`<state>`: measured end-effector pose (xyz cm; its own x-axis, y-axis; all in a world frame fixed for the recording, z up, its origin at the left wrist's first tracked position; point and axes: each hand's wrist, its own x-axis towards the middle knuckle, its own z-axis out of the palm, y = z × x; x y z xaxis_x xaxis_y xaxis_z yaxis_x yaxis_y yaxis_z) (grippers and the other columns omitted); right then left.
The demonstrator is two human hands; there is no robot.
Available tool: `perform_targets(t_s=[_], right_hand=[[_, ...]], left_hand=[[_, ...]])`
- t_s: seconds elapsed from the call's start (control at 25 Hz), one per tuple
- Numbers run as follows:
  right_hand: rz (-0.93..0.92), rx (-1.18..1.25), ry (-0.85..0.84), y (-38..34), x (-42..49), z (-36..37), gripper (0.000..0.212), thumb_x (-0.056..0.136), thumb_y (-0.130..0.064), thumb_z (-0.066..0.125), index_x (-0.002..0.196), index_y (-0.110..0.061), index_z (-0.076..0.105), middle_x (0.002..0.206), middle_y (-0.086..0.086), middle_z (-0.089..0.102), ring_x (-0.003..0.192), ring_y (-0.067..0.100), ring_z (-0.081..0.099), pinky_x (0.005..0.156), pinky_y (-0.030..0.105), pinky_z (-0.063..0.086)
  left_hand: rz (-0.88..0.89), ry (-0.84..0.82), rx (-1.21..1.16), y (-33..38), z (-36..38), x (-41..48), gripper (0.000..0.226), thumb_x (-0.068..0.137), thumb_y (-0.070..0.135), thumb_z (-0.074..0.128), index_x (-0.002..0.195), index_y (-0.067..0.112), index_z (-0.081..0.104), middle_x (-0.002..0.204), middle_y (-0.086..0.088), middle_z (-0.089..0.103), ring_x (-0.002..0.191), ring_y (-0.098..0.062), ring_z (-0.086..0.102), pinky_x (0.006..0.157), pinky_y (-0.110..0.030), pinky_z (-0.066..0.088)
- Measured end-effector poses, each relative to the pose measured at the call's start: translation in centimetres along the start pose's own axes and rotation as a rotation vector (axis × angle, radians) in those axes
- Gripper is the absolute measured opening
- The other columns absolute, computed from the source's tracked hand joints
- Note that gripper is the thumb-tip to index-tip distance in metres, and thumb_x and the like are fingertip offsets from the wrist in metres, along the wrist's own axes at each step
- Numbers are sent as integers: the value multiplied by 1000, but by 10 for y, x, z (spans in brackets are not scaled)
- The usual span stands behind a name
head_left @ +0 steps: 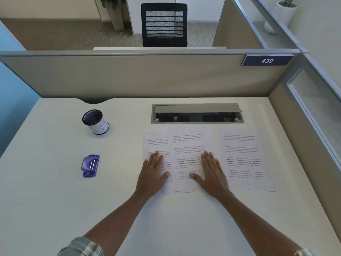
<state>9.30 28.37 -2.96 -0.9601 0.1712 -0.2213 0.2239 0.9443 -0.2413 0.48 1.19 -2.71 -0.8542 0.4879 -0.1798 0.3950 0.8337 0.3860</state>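
Centrally, just below mid-frame, two overlapping sheets [188, 143] lie under our hands: left hand [153, 174] flat on the left page, right hand [212, 174] flat on the middle one. Fingers are straight and grip nothing; we press, likely to stop the pages sliding while squaring them. A third sheet [245, 157] lies just right, apart. The desk [55, 200] offers sliding room at lower frame. Hole punch [90, 165] and cup [96, 121] sit well left, with the cable hatch [197, 113] near the top edges.

An office cubicle: partition [140, 74], numbered plate [267, 60], desk [55, 191], mesh chair [164, 24].
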Motion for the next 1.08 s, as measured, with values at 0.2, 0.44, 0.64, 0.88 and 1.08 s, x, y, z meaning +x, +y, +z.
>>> perform_targets(t_s=[0.2,0.44,0.64,0.88,1.08], right_hand=[[181,72,94,43,0,-19,106,103,-74,44,174,-6,6,185,11,1,171,27,-3,139,46,6],[368,130,78,86,-10,-26,104,104,-71,44,174,-5,7,185,12,1,172,27,-1,139,49,6],[335,153,45,76,-9,-20,105,104,-73,44,175,-6,5,185,9,-3,171,25,-5,139,46,3],[264,156,35,54,-5,-13,105,104,-74,42,175,-6,4,185,9,-4,171,24,-6,139,46,3],[215,149,28,35,-5,-6,105,104,-74,43,175,-6,3,185,8,-5,171,24,-8,139,45,2]], left_hand=[[-80,81,-67,-29,-13,-4,71,112,32,57,172,7,29,184,-12,14,172,-30,12,140,-48,13],[-147,51,28,-61,-20,-7,62,113,14,47,172,5,29,184,-15,15,172,-34,15,138,-53,14],[-140,32,13,-53,-15,-6,66,116,25,45,175,11,19,186,-8,8,173,-27,7,140,-52,7],[-103,7,12,-39,-11,-1,69,115,34,48,175,12,20,186,-7,8,173,-26,7,139,-54,6],[-89,-24,34,-35,-10,2,71,115,41,45,176,16,18,186,-4,5,173,-24,3,139,-55,4]])
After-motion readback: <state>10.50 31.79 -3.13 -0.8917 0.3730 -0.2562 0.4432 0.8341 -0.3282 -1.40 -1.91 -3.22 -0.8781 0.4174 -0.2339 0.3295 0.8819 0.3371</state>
